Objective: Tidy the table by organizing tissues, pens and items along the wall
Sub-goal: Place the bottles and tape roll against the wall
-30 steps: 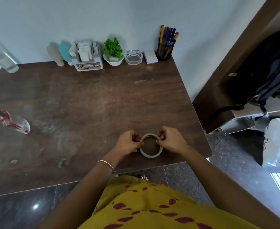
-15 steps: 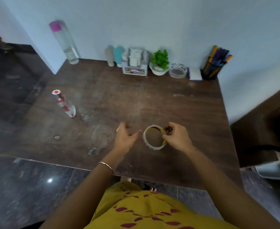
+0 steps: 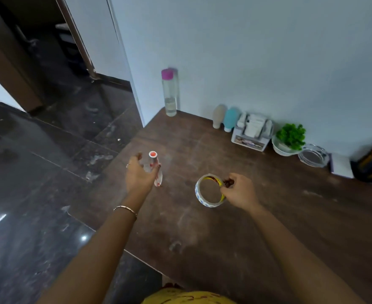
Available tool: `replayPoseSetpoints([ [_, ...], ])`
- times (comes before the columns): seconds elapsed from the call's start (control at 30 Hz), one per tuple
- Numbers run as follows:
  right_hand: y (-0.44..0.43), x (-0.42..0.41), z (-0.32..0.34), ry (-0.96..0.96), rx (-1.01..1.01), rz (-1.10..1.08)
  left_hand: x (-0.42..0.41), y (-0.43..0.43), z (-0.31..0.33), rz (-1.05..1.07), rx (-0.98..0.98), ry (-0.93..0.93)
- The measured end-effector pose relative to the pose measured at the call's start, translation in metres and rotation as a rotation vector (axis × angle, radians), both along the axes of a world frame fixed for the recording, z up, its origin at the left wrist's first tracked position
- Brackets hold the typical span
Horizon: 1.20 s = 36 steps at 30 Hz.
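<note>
- L hand (image 3: 139,174) left the tape roll (image 3: 210,190) since 0.5 s ago. Now on small clear bottle (image 3: 153,160) by table (image 3: 268,216) left edge, fingers curled round it; prob. gripping, blurred.
- R hand (image 3: 238,190) alone pinches roll's rim, roll on edge, mid-table.
- View swung left.

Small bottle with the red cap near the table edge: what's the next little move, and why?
Probably the left hand should close its fingers round the small bottle and lift it; whether it already grips is too blurred to tell. The bottle sits apart near the table's left edge, the other things line the wall, and the right hand is busy pinching the tape roll.
</note>
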State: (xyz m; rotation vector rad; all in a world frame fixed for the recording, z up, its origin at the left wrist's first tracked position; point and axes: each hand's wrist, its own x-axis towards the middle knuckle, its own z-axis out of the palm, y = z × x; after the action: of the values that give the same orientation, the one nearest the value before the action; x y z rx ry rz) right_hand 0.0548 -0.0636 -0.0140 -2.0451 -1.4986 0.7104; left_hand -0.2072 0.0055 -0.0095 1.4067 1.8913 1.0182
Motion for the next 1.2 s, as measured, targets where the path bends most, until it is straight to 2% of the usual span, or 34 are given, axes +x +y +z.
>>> replayPoseSetpoints([
  [0.13, 0.043, -0.019, 0.002, -0.025, -0.019, -0.026, -0.010, 0.034, -0.003, -0.160, -0.102, 0.051],
  [0.27, 0.088, -0.030, 0.001, -0.055, -0.034, -0.045, -0.018, 0.056, -0.003, -0.234, -0.084, 0.127],
  [0.53, 0.181, -0.030, 0.010, -0.169, -0.046, -0.058, -0.015, 0.143, 0.000, -0.374, -0.095, 0.076],
  [0.73, 0.268, -0.014, 0.030, -0.325, 0.027, 0.031, 0.023, 0.235, 0.024, -0.503, -0.078, 0.104],
  [0.87, 0.324, -0.008, 0.040, -0.504, 0.049, 0.086, 0.051, 0.289, 0.031, -0.526, -0.022, 0.112],
  [1.0, 0.357, -0.010, 0.032, -0.652, -0.006, 0.121, 0.074, 0.330, 0.022, -0.570, -0.008, 0.204],
  [1.2, 0.390, -0.016, 0.017, -0.735, -0.092, 0.223, 0.090, 0.355, 0.002, -0.593, 0.025, 0.264],
])
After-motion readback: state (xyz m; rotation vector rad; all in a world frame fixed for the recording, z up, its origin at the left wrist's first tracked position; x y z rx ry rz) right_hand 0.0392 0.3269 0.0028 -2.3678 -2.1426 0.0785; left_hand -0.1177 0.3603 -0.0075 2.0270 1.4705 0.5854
